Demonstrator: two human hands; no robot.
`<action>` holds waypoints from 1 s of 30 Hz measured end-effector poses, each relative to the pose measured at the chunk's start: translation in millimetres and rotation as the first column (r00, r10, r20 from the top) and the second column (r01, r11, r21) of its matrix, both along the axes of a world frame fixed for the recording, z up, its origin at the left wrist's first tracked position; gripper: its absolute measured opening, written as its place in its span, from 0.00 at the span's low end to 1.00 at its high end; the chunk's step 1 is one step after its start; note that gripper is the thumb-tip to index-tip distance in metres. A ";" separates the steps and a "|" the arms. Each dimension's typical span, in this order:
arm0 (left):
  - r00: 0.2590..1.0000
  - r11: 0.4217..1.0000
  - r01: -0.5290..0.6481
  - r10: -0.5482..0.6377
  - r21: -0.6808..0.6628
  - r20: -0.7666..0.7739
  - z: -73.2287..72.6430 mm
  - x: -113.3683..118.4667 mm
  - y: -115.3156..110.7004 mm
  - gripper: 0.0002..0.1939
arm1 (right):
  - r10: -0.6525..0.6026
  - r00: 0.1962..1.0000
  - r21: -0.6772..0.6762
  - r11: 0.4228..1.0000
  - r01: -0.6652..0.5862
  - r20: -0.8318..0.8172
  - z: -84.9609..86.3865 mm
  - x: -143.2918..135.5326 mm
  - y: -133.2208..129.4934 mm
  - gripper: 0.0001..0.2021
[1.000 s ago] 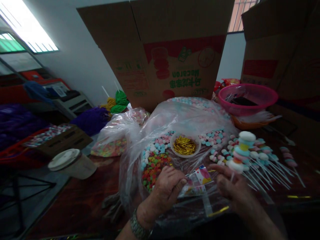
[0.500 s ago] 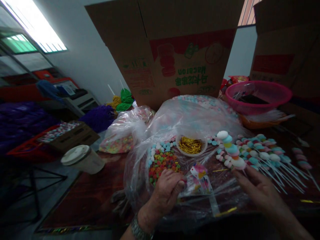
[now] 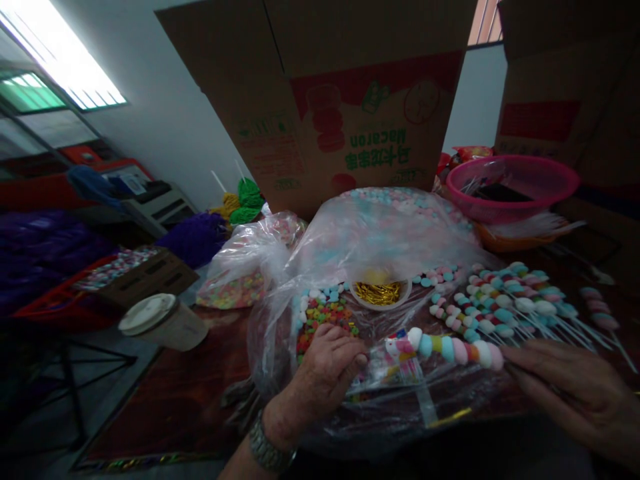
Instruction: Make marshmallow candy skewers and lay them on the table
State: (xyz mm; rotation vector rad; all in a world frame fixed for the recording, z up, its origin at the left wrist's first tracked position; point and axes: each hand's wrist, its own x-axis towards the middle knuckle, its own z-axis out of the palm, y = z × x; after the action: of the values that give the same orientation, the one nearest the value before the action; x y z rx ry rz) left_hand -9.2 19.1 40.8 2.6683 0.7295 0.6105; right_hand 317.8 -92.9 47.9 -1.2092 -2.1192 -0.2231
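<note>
My right hand (image 3: 575, 387) is closed at the right end of a candy skewer (image 3: 457, 350), a row of white, blue, green, pink and orange pieces lying level. Its left tip meets a small printed plastic packet (image 3: 405, 363). My left hand (image 3: 333, 363), with a watch on the wrist, rests by the packet's left side, fingers curled; what they hold, if anything, is hidden. Behind that hand lie small red, green and orange candies (image 3: 325, 317). A bowl of gold twist ties (image 3: 380, 293) stands behind the packet.
Finished-looking candy skewers (image 3: 525, 300) lie at the right. A pink basket (image 3: 515, 190) stands behind them. A large clear bag of candies (image 3: 385, 227) fills the middle, before a cardboard box (image 3: 350, 120). A lidded cup (image 3: 163, 320) stands at the left.
My right hand has swung the skewer from a raised, slanted pose down to nearly level, its tip now at the packet. My left hand has barely moved.
</note>
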 end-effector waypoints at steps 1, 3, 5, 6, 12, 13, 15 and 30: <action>1.000 1.000 0.014 -0.014 -0.001 -0.012 0.2 -0.8 0.6 0.12 | -0.002 0.999 -0.004 1.000 0.002 0.036 -2.2 2.9 -1.2 0.14; 0.998 0.999 0.047 -0.047 0.000 -0.033 0.5 -1.1 1.4 0.12 | 0.009 0.995 -0.039 0.999 -0.005 0.095 -4.6 7.4 -3.7 0.14; 0.996 0.997 0.075 -0.074 0.011 -0.051 1.3 0.8 1.6 0.11 | 0.040 0.991 -0.069 0.997 -0.031 0.129 -3.9 8.9 -5.6 0.13; 0.995 0.996 0.086 -0.085 0.017 -0.062 1.8 2.7 1.5 0.11 | 0.054 0.989 -0.073 0.996 -0.044 0.136 -2.9 8.5 -6.2 0.12; 0.988 0.995 0.089 -0.082 0.048 -0.128 2.5 14.5 0.4 0.14 | 0.083 0.995 -0.071 0.994 -0.080 0.054 -5.1 -1.6 -6.3 0.12; 0.989 0.996 0.072 -0.065 0.052 -0.130 1.8 15.4 0.3 0.15 | 0.091 0.996 -0.082 0.993 -0.088 0.026 -7.1 -3.6 -5.9 0.12; 0.990 0.997 0.044 -0.036 0.058 -0.134 0.1 17.3 -1.0 0.17 | 0.104 0.994 -0.122 0.987 -0.106 -0.026 -11.1 -8.1 -4.9 0.13; 0.939 0.850 0.061 -0.227 -0.524 -0.258 -11.8 63.8 -24.0 0.22 | 0.200 0.979 -0.601 0.777 -0.187 -0.047 -15.8 -62.8 16.6 0.12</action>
State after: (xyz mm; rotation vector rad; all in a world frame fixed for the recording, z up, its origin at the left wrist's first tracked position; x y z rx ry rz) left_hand 54.5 -4.9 29.0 2.2997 0.6450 -0.0588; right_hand 255.0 -76.3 32.2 -1.3076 -2.3979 0.5895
